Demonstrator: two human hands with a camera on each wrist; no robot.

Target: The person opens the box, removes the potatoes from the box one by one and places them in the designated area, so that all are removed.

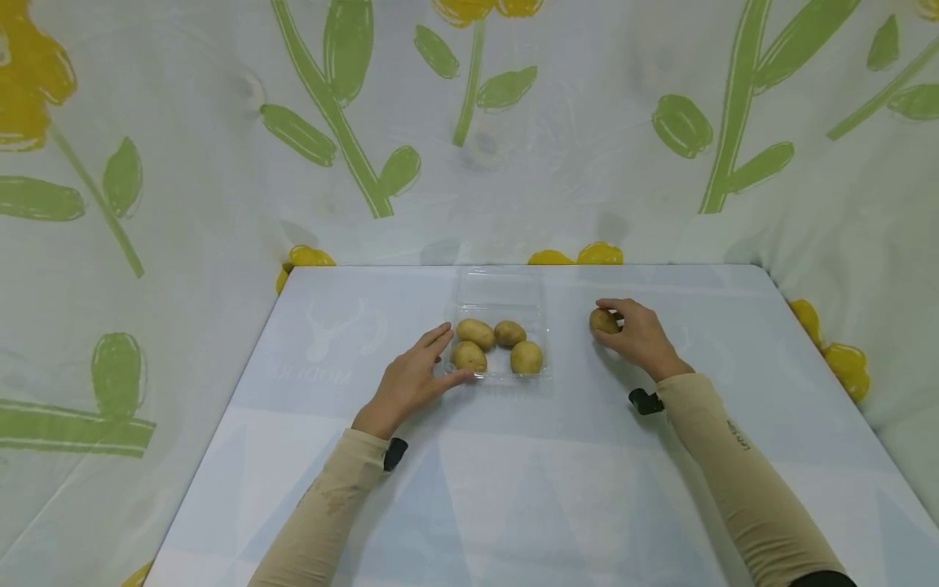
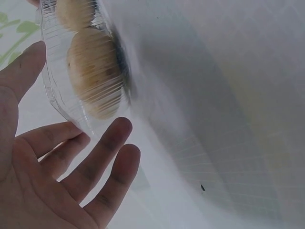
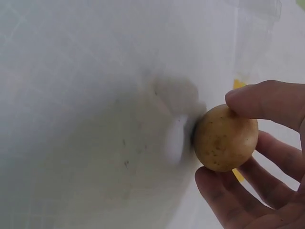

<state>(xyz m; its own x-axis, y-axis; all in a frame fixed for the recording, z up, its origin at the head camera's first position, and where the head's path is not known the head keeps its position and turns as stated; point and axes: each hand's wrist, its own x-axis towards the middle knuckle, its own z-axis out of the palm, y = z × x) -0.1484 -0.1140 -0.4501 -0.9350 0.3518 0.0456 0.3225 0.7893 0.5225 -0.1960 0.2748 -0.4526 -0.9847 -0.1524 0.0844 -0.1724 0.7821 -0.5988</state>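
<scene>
A clear plastic clamshell box [image 1: 545,346] stands on the table with its lid [image 1: 500,287] folded back. Inside lie several yellow potatoes [image 1: 526,357]. My left hand [image 1: 411,381] is at the box's left side, thumb by the front corner and fingers spread along the side wall; in the left wrist view the fingers look extended, beside a potato [image 2: 95,71] seen through the ribbed plastic. To the right of the box, my right hand [image 1: 645,336] holds another potato [image 3: 224,140] between thumb and fingers, close over the tabletop.
The white table [image 1: 528,497] carries faint printed patterns. A curtain [image 1: 557,163] with green leaves and yellow flowers hangs behind and along the sides. Black wrist cameras [image 1: 645,401] sit under both wrists, over beige sleeves [image 1: 741,465].
</scene>
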